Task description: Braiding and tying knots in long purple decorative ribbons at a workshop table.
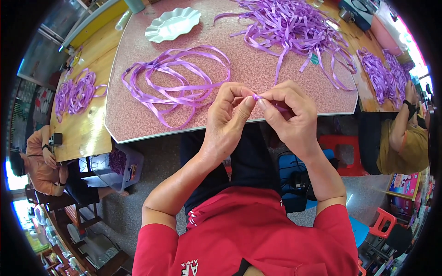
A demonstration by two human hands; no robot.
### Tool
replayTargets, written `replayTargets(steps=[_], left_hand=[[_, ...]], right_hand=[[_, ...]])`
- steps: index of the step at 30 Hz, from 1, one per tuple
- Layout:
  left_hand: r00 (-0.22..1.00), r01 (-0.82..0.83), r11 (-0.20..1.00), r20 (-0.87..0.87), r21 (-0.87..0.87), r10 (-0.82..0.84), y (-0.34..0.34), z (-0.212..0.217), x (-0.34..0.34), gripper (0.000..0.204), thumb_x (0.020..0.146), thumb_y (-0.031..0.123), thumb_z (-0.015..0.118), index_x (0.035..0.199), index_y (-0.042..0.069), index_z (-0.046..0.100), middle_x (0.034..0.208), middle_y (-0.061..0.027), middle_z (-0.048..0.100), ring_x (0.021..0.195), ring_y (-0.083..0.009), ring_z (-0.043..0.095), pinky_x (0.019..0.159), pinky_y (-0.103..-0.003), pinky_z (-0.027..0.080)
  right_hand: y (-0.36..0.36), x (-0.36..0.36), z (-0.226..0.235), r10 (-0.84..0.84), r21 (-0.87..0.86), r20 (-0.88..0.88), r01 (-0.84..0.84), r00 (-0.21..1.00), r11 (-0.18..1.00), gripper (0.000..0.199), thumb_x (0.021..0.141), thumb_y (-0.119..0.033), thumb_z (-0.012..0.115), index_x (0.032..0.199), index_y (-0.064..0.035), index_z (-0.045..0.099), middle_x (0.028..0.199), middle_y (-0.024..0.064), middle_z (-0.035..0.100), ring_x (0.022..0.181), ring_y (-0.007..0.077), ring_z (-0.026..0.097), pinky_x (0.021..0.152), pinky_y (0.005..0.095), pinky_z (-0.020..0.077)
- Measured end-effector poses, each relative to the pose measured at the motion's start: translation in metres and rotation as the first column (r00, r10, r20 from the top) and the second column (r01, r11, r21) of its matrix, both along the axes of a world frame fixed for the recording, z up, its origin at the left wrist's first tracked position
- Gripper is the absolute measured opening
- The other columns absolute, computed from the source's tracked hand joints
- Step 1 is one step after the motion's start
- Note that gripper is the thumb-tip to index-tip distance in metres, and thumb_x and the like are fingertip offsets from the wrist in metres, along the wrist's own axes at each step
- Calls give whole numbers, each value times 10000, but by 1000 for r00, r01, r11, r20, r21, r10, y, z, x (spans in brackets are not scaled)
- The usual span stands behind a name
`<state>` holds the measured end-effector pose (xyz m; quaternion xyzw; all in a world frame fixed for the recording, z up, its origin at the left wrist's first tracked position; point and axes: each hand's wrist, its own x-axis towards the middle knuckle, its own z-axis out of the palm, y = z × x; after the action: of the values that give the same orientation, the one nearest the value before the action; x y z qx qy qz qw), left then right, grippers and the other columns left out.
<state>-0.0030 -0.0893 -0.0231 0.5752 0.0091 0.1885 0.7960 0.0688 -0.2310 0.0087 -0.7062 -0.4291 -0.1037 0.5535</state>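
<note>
Close to my body, at the near edge of the pink speckled tabletop [120,117], my left hand [224,123] and my right hand [294,118] meet fingertip to fingertip. Both pinch a short bit of purple ribbon [256,97] between thumb and forefinger; most of it is hidden by the fingers. To the left of the hands lies a loose coil of purple ribbon loops [149,66], gathered at its far left end. A big tangled heap of purple ribbons [290,27] spreads beyond the right hand, with strands trailing toward me.
A white scalloped dish [172,25] stands at the far left of the tabletop. More ribbon bundles lie on the wooden tables at left [76,96] and right [380,76]. One person [43,161] sits at each side. A red stool [343,149] and a plastic bin [133,168] stand below.
</note>
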Motion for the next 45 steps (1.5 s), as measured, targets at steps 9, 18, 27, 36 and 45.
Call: replayTargets(steps=[9,18,27,36,45], left_hand=[[879,-435,787,397,438,264,2,-5,11,246,862,69,717,1066,21,587,1020,-117,533,1001,-284,542,892,-364,442],[677,-726,300,719,619,155,19,-3,17,311,739,3,778,1001,96,639,1039,-107,542,1058,-328,542,897,-430,452],[848,-501,502,515,704,125,20,5,14,291,718,21,775,938,77,593,1017,-93,572,1020,-295,566,888,-418,416],[978,-114,867,206,485,13,21,0,9,184,860,12,720,973,41,577,1059,-71,539,1137,-218,518,1006,-350,379],[969,-168,854,240,492,53,20,-3,11,172,836,99,757,928,55,619,1033,-98,569,1036,-233,554,932,-348,425]], right_hand=[[-6,4,6,368,344,-891,-133,268,930,141,944,-141,647,1005,-17,671,723,-42,560,503,-12,386,452,161,309],[-5,0,5,310,292,-840,-111,445,950,145,956,-130,636,1033,-12,673,717,-58,555,528,-9,392,462,170,288],[-11,5,12,87,-74,-455,-136,886,988,142,939,-81,644,1045,7,677,855,-44,580,722,2,471,627,167,384],[-15,6,19,55,-123,-377,-109,925,986,133,873,-47,715,989,18,699,851,-9,574,743,46,506,646,200,399],[-20,13,22,137,-95,-628,-251,766,963,143,878,-33,715,1015,-3,689,829,-20,607,754,50,550,657,198,463]])
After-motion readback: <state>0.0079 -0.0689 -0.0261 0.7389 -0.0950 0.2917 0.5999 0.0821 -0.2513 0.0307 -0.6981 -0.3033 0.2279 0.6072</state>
